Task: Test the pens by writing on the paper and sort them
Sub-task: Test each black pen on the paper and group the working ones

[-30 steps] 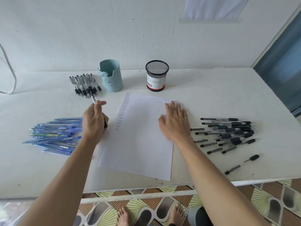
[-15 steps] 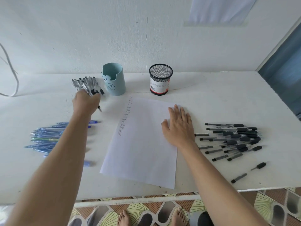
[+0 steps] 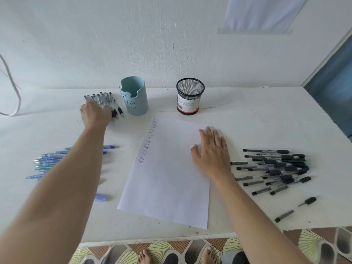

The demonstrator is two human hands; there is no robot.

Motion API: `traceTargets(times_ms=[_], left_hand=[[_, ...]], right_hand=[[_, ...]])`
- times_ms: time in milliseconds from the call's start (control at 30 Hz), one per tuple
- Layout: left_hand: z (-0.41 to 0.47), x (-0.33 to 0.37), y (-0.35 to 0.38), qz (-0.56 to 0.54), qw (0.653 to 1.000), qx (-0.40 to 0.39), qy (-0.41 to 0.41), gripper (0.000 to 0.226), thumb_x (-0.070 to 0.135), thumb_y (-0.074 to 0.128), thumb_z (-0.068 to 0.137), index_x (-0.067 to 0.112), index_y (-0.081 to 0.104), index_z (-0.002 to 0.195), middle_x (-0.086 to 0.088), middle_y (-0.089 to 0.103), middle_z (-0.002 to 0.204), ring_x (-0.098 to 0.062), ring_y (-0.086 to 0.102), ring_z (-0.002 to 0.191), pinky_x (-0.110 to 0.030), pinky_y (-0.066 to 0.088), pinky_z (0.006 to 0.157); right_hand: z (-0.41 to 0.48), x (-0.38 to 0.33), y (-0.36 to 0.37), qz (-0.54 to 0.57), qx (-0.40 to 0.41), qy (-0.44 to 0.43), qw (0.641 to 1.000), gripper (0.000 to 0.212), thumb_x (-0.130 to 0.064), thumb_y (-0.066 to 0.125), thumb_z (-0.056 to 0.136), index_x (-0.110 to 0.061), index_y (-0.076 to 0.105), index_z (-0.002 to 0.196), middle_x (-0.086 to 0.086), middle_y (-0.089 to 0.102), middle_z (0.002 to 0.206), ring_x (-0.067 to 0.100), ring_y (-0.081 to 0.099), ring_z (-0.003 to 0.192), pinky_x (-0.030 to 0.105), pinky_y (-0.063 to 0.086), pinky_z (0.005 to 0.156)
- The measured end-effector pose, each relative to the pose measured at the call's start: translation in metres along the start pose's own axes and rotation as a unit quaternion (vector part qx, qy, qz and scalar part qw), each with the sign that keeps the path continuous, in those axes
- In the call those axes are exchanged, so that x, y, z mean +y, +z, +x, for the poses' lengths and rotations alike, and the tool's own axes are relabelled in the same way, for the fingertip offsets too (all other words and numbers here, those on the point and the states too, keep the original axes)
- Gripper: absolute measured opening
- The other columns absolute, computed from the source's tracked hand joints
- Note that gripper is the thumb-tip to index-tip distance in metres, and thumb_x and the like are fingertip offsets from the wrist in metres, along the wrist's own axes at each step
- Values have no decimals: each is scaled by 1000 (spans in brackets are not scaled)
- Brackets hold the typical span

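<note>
The left hand reaches far across the worktop and lies over the near ends of a row of clear-barrelled pens with black grips; its fingers are hidden behind its back and blurred, so I cannot tell whether it grips one. The right hand lies flat on the right edge of the sheet of paper, fingers straight and together. The paper lies at a slight slant in the middle of the worktop, and a column of handwritten "test" words runs down its left margin. The left forearm crosses over a heap of blue pens and hides part of it; a blue cap lies apart near the paper's lower left corner. Right of the paper is a pile of black pens, with two loose black pieces nearer the front edge. Just beside the row of clear pens stands a light-blue pen holder, and right of it, well apart, a black mesh cup with a label. The worktop is white and meets a white wall, where a pale sheet is taped up. A cable hangs at the left and a blue panel stands at the right. Below the front edge show a patterned tile floor and bare feet.
</note>
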State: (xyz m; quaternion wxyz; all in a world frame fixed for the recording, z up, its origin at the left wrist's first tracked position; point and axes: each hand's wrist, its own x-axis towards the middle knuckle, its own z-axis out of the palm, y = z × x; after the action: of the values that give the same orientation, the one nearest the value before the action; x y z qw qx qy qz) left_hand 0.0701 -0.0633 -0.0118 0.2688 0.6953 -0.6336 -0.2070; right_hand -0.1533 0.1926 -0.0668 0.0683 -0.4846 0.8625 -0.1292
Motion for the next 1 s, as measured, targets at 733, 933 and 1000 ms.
traceTargets(times_ms=[733,933,1000], left_hand=[[-176,17,66,231,886,-210,343,64,58,26,102,30,18,159,0,11,168,-24,5,154,-43,4,122],[-174,15,67,224,890,-195,346,63,59,29,100,33,23,157,2,16,167,-23,9,153,-42,6,122],[-174,15,67,223,890,-194,346,62,59,30,100,33,25,157,2,17,167,-23,10,153,-42,7,122]], right_hand=[[9,3,-24,83,-74,22,994,57,-32,47,97,-19,32,151,3,18,165,21,10,152,38,15,120],[12,36,-77,123,-77,46,988,28,-24,49,92,-28,68,112,-8,67,123,19,57,120,38,41,104],[7,55,-93,42,-82,75,993,24,-25,48,88,-32,65,105,-11,66,115,20,55,115,42,37,102]])
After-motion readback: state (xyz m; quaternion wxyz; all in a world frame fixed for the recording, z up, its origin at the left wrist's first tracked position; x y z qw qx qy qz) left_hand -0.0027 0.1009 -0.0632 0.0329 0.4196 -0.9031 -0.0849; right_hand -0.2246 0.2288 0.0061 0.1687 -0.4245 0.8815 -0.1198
